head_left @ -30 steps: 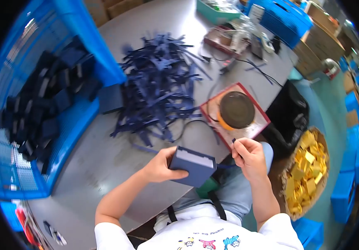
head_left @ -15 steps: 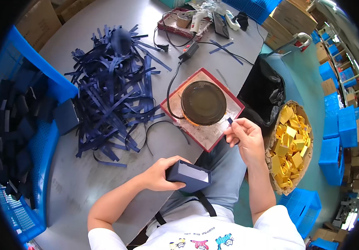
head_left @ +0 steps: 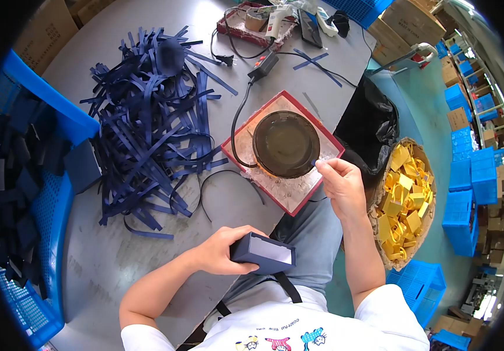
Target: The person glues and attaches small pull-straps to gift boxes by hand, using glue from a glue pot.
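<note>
In my left hand point(head_left: 226, 251) is a small navy box point(head_left: 263, 253), tilted so that its pale inside shows; fingers and thumb close round one end of it. My right hand point(head_left: 343, 180) pinches a navy ribbon, mostly hidden by the fingertips, at the right rim of a round dark pot point(head_left: 286, 144). Brownish, glossy matter fills the pot. Under it lies a red-edged square tray point(head_left: 290, 202) with a stained, pale bottom. A large tangle of navy ribbons point(head_left: 152, 134) covers the table to the left of the pot.
A blue crate point(head_left: 59, 234) full of navy boxes stands at the left, one box point(head_left: 83, 167) beside it. A power cord point(head_left: 243, 111) runs to the pot. Right of the table are a black bag point(head_left: 369, 126) and a sack of yellow pieces point(head_left: 405, 205). A glue gun point(head_left: 276, 23) lies at the back.
My right hand has moved up and slightly left, bringing the ribbon from above the tray to the pot's rim. The left hand keeps the box in nearly the same place.
</note>
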The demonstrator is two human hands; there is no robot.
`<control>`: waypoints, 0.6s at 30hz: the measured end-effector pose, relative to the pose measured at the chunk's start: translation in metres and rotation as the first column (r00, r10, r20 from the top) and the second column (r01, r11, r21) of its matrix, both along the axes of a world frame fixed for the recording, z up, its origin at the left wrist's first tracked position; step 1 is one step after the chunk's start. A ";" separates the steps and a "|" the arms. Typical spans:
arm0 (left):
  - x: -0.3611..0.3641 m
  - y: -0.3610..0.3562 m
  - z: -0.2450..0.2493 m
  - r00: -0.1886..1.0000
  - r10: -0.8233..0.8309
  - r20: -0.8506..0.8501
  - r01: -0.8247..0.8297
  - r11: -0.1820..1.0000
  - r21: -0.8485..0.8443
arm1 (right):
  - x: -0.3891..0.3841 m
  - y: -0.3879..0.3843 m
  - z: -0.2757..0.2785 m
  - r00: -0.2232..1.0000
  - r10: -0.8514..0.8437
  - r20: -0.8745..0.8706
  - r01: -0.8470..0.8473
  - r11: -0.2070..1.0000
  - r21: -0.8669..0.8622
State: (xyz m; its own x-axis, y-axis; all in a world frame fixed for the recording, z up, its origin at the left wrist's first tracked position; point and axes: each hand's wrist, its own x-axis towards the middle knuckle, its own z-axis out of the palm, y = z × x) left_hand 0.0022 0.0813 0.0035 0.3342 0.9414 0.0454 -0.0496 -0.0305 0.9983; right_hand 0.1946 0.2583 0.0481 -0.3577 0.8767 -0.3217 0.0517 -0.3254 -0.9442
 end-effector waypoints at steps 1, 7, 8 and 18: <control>0.000 0.000 0.000 1.000 -0.003 -0.003 0.003 1.000 -0.002 | 0.000 0.000 -0.001 1.000 -0.001 0.001 0.001 1.000 -0.001; 0.000 0.000 0.001 1.000 -0.004 0.004 0.005 1.000 -0.006 | -0.001 0.001 -0.008 1.000 -0.002 0.024 0.002 1.000 0.015; 0.000 0.000 0.001 1.000 -0.004 0.011 0.005 1.000 -0.012 | 0.000 0.001 -0.009 1.000 -0.004 0.028 0.003 1.000 0.019; -0.003 -0.009 0.003 0.963 0.196 0.185 -0.164 0.971 -0.175 | 0.019 -0.007 0.000 0.999 0.023 0.022 -0.023 1.000 0.007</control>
State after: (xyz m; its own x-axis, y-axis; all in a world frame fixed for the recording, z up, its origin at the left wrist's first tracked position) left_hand -0.0005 0.0722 0.0064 0.1575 0.9858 -0.0588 -0.2568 0.0984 0.9614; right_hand 0.2136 0.2514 0.0478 -0.3705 0.8705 -0.3239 0.0801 -0.3174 -0.9449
